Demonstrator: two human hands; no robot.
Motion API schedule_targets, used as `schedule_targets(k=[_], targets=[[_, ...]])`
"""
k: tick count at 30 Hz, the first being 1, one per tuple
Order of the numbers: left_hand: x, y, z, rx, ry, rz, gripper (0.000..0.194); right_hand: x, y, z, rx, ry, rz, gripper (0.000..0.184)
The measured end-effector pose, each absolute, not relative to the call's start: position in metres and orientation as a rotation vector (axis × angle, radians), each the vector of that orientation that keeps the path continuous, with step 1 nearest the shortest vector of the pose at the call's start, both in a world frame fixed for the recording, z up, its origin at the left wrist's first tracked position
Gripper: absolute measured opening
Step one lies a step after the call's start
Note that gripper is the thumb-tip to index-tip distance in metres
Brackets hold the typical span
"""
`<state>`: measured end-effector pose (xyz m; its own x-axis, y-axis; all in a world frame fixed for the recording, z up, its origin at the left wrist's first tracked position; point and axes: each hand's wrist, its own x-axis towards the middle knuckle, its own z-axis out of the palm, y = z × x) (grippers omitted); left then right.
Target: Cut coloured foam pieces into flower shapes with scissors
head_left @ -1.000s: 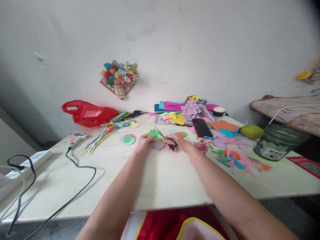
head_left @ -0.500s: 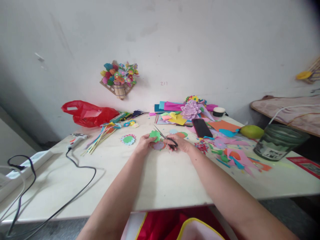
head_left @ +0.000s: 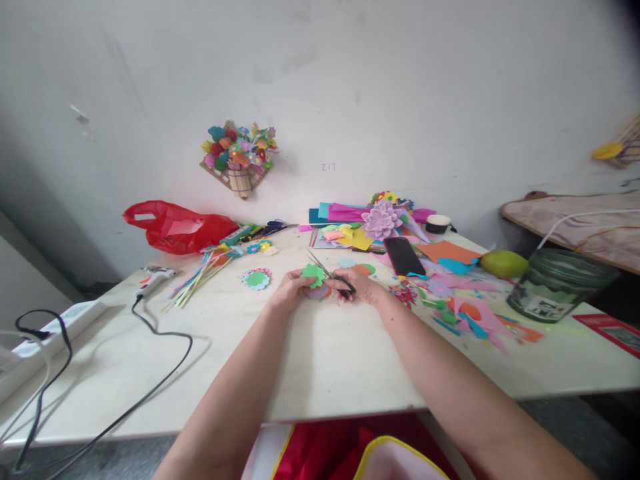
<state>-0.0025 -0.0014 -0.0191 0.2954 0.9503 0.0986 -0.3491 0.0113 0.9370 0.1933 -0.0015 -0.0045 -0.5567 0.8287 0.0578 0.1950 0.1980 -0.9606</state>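
Observation:
My left hand (head_left: 292,289) pinches a green scalloped flower cutout (head_left: 313,274) by its left side. Black-handled scissors (head_left: 345,288) sit in the fingers of my right hand (head_left: 363,285), their blades pointing up and left past the cutout's right edge. The blades look slightly apart. Beneath the hands, an orange and lilac scalloped piece (head_left: 318,292) lies on the table, partly covered. A layered flower disc (head_left: 257,279), green on pale blue over a red patterned edge, rests left of my left hand. Beyond my right hand is an orange and green round piece (head_left: 365,269).
Foam scraps (head_left: 473,317), a phone (head_left: 404,257) and a green glass jar (head_left: 555,287) stand to the right. On the left are a glue gun (head_left: 154,281) with its cord, a power strip (head_left: 60,333), thin strips (head_left: 200,277) and a red plastic bag (head_left: 180,230).
My left hand has shifted slightly right and turned the green cutout, which now sits closer to the scissor blades. The right hand and scissors stay almost in place.

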Motion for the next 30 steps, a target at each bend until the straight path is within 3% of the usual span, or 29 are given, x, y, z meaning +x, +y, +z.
schedule_targets(k=[14,18,22,30], targets=[[0.0007,-0.0041,-0.0153,1.179,0.828,1.238,0.026,0.1913,0.0017,-0.0067,-0.871,-1.663,1.379,0.032],[0.0002,-0.0008,-0.0180,1.264,0.831,1.276,0.035,0.1913,0.0016,-0.0054,-0.859,-1.639,1.381,0.032],[0.0009,-0.0008,-0.0176,1.249,0.872,1.284,0.027,0.1909,0.0000,-0.0037,-0.848,-1.629,1.391,0.031],[0.0036,-0.0029,-0.0112,1.047,0.659,1.362,0.037,0.1904,0.0032,-0.0082,-0.859,-1.586,1.388,0.033]])
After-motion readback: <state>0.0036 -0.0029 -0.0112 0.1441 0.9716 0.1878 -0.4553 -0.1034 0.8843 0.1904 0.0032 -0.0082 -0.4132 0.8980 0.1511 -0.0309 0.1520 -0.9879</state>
